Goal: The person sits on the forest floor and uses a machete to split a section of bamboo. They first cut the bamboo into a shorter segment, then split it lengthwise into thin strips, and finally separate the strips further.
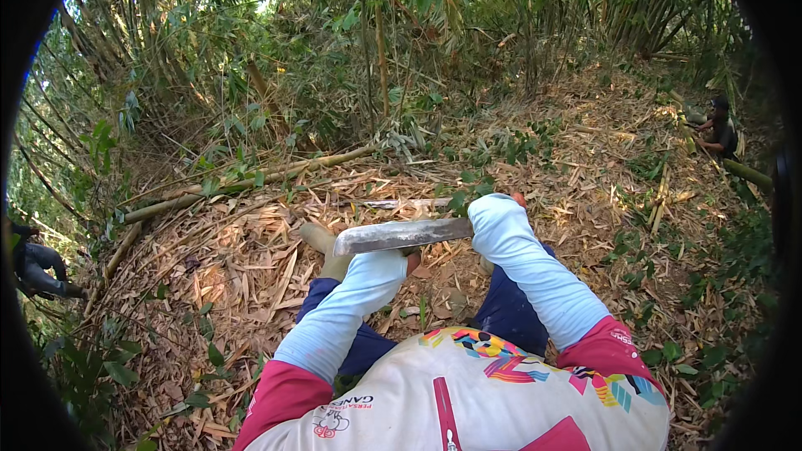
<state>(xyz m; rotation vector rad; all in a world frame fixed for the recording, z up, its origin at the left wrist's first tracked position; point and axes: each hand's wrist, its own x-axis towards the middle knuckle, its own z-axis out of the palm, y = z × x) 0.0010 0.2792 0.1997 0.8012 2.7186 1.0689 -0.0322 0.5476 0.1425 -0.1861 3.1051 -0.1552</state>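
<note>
A machete (401, 236) with a broad, worn grey blade lies almost level across the front of my body, its blunt end toward the left. My right hand (499, 210), under a pale blue sleeve, closes around the handle end, and the grip itself is hidden. My left hand (386, 266), sleeved in the same pale blue, is right at the lower edge of the blade near its middle. Only a bit of bare finger shows there; the other fingers are out of sight, so its hold is unclear.
Dry leaves and bamboo scraps (251, 271) cover the ground. A long bamboo pole (284, 174) lies ahead to the left. One person (720, 129) is at the far right beside a green bamboo stem (748, 174); another person (43, 270) is partly visible at the left edge.
</note>
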